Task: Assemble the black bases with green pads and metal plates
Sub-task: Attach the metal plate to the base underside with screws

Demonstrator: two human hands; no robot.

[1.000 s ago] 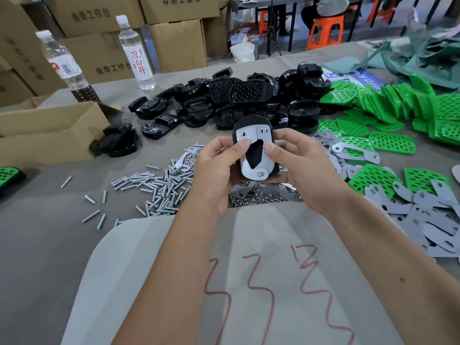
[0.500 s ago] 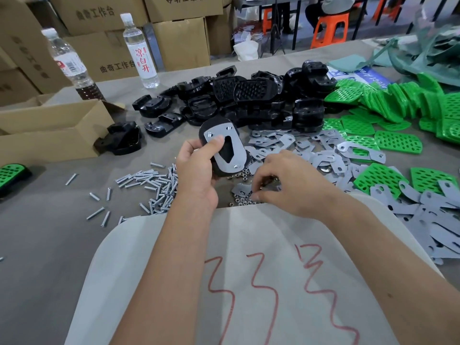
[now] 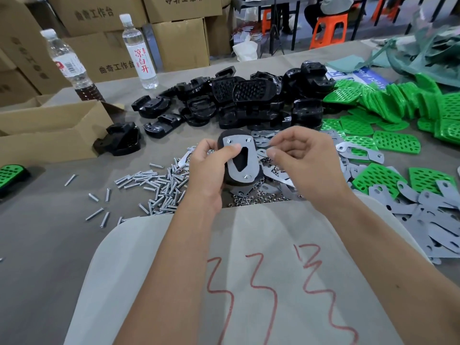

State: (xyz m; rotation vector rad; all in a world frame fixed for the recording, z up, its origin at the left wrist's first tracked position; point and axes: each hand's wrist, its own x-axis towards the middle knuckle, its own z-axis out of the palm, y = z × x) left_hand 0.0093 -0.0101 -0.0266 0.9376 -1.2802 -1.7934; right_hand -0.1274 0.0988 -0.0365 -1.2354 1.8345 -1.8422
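Note:
My left hand (image 3: 211, 168) grips a black base (image 3: 254, 173) with a grey metal plate (image 3: 245, 148) lying on it, thumb pressed on the plate. Three screw ends show through the plate's holes. My right hand (image 3: 303, 160) hovers just right of the base with thumb and forefinger pinched together; whatever they hold is too small to tell, perhaps a nut. Beneath the hands lies a scatter of small nuts (image 3: 254, 199). Loose screws (image 3: 154, 185) lie to the left, black bases (image 3: 236, 103) are piled behind, green pads (image 3: 395, 143) and metal plates (image 3: 443, 220) spread to the right.
An open cardboard box (image 3: 49, 130) stands at the left, with a finished green-padded piece (image 3: 10, 174) near the left edge. Two water bottles (image 3: 139, 53) stand at the back before stacked cartons. A white sheet with red marks (image 3: 249, 270) covers the near table.
My right hand has risen from the nut pile on the table to beside the base, fingers pinched. My left hand has kept hold of the base and plate.

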